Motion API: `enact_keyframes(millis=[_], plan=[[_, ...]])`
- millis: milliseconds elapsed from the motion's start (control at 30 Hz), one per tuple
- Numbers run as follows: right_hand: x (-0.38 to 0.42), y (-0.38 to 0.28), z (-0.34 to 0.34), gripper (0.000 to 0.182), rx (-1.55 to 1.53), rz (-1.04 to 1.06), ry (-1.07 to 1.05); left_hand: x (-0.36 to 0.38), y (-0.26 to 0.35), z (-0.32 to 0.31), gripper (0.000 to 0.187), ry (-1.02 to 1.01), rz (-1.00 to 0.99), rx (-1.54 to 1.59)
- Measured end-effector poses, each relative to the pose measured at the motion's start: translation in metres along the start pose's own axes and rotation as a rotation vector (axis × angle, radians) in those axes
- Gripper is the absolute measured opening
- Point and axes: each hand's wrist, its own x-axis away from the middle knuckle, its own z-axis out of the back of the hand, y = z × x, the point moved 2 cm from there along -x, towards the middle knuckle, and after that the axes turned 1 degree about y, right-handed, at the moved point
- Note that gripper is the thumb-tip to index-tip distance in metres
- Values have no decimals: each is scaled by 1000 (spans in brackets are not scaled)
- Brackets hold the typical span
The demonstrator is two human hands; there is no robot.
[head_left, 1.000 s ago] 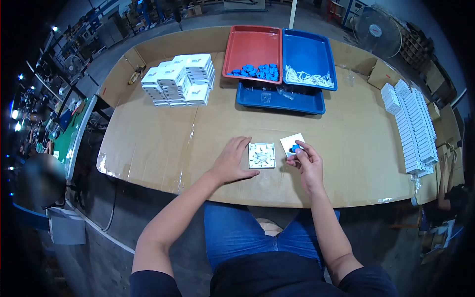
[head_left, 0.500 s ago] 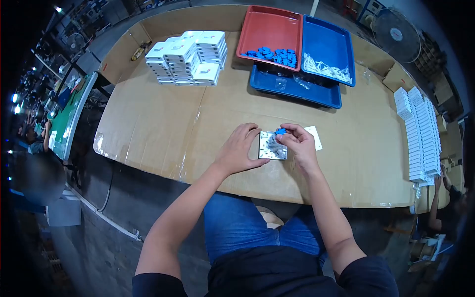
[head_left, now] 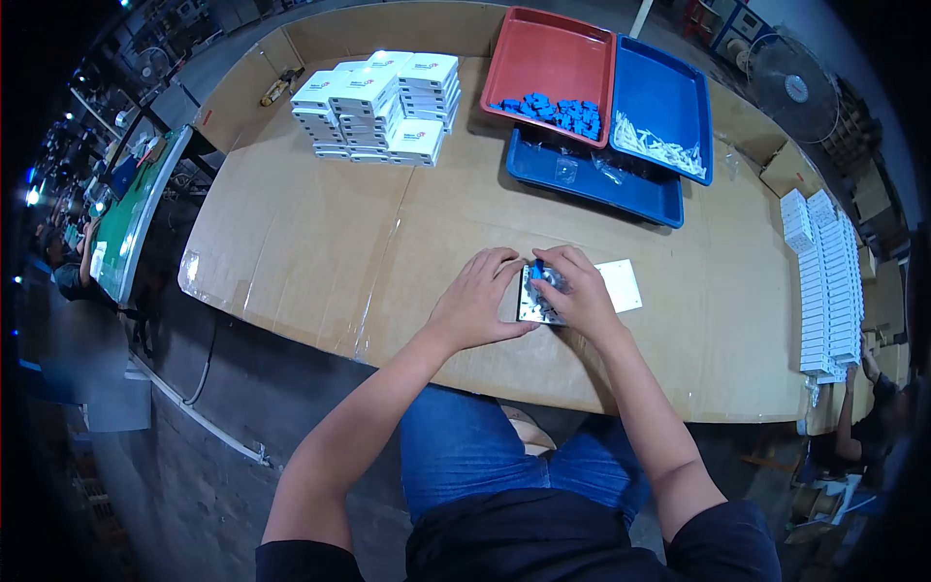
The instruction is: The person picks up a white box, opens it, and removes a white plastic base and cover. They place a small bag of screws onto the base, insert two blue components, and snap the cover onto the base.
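A small square white switch-like housing [head_left: 530, 309] lies on the cardboard-covered table with its inner side up; small parts show inside it. My left hand [head_left: 475, 301] grips it from the left, thumb at the near edge and fingers at the far edge. Over its far left part, my right hand [head_left: 580, 293] pinches a small blue plastic piece [head_left: 537, 270] between thumb and fingertips. The right fingers cover much of the housing, so whether the piece is seated in it cannot be seen. Just right of that hand lies a flat white plate [head_left: 622, 284].
Stacked white boxes [head_left: 364, 92] stand at the back left. A red tray [head_left: 553, 58] holds blue pieces, and a blue tray [head_left: 664, 82] holds white ones; another blue tray [head_left: 592, 189] sits beneath. White units [head_left: 824, 281] line the right edge, near another person's arm [head_left: 847, 412].
My right hand has brought the blue piece down and left onto the far left part of the housing, its fingers now over it. My left hand keeps its grip. The view has shifted slightly.
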Motion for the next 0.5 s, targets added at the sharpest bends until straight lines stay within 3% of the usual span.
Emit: enact_keyframes(millis=[233, 500], plan=[[-2, 2, -6, 22, 35, 60, -37, 0, -2, -1, 86, -12, 19, 7], [4, 3, -10, 22, 121, 97, 1, 0, -3, -1, 85, -9, 4, -13]])
